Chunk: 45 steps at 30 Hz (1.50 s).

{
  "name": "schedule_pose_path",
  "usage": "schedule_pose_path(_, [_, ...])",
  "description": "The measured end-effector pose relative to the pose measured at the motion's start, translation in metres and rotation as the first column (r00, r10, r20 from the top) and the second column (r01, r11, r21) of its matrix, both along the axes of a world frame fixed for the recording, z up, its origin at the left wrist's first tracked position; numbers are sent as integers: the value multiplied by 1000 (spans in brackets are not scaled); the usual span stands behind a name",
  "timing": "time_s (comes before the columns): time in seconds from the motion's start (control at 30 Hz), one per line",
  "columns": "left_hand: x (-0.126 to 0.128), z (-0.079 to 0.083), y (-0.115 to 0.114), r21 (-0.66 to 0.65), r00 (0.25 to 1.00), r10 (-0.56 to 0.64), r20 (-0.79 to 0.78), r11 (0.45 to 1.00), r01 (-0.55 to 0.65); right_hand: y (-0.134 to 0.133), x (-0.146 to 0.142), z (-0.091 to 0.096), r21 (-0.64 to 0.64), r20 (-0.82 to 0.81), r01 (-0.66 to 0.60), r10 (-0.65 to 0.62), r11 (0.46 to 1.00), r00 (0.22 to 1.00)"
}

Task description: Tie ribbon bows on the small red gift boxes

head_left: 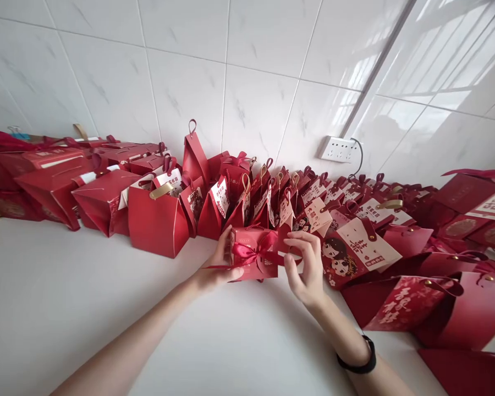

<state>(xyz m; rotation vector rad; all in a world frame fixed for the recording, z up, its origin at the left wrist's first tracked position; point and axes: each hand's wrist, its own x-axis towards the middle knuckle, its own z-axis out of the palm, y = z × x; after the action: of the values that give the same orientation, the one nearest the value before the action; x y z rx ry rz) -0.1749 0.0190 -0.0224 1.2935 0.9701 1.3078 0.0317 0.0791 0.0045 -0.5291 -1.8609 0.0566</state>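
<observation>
A small red gift box (247, 272) with a dark pink ribbon bow (253, 250) on its front is in the middle of the view, just above the white tabletop. My left hand (220, 264) grips it by its left side, thumb at the lower front and fingers behind. Close to the box's right side is my right hand (307, 264), with thumb and fingers curved but apart. One ribbon tail stretches right from the bow towards these fingers, partly behind the thumb. The other tail lies across my left hand.
Many red gift boxes line the wall, among them a plain red box (159, 220) and a tall pointed box (194, 154). A box with cartoon faces (358, 250) stands close by my right hand. More boxes crowd the right side. A white power strip (337, 149) is on the tiled wall.
</observation>
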Motion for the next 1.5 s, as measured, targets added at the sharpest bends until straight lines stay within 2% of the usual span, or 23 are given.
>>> schedule_pose_path(0.07, [-2, 1, 1, 18, 999, 1, -52, 1000, 0, 4, 3, 0, -159, 31, -5, 10, 987, 999])
schedule_pose_path(0.13, [-4, 2, 1, 4, 995, -11, -100, 1000, 11, 6, 5, -1, -301, 130, -58, 102, 952, 986])
schedule_pose_path(0.2, [-6, 3, 1, -28, 992, -24, -121, 999, 20, 5, 5, -2, -370, 209, -79, 166, 926, 964])
schedule_pose_path(0.47, [-4, 11, 0, -57, 986, 54, -158, 996, -63, -2, 3, 3, -485, 263, -105, 259, 868, 929])
schedule_pose_path(0.67, [-5, 10, 0, -27, 985, 22, -170, 999, -27, 0, 3, -3, -465, 35, -156, 195, 871, 980])
schedule_pose_path(0.77, [-4, 7, 1, 2, 984, 8, -177, 1000, -8, -4, 2, -5, -462, -3, -164, 183, 872, 983])
schedule_pose_path(0.9, [-3, 7, 2, 4, 985, -1, -174, 1000, 2, -10, 0, 0, -464, 55, -108, 150, 879, 987])
schedule_pose_path(1.0, [-3, 9, 2, -17, 979, 26, -202, 999, -31, -9, -1, 4, -492, 99, -108, 179, 864, 979])
schedule_pose_path(1.13, [-3, 9, 2, 39, 968, 93, -233, 995, -87, -5, 1, 5, -581, 90, -171, 271, 796, 958])
schedule_pose_path(1.2, [-2, 8, 2, 134, 936, 229, -268, 971, -199, -4, 1, 5, -618, 75, -193, 301, 762, 951])
schedule_pose_path(1.27, [2, 8, 2, 280, 850, 440, -291, 888, -364, -3, 0, 4, -658, 55, -201, 313, 726, 948])
schedule_pose_path(1.33, [6, 8, -1, 375, 766, 574, -290, 804, -461, -3, -2, 1, -702, 15, -220, 323, 677, 946])
schedule_pose_path(1.37, [9, 8, -2, 380, 753, 588, -296, 796, -472, -3, -3, 0, -723, -12, -236, 330, 649, 944])
schedule_pose_path(1.5, [18, 12, -11, 360, 789, 526, -318, 837, -412, -2, -6, -1, -769, -136, -332, 369, 546, 920])
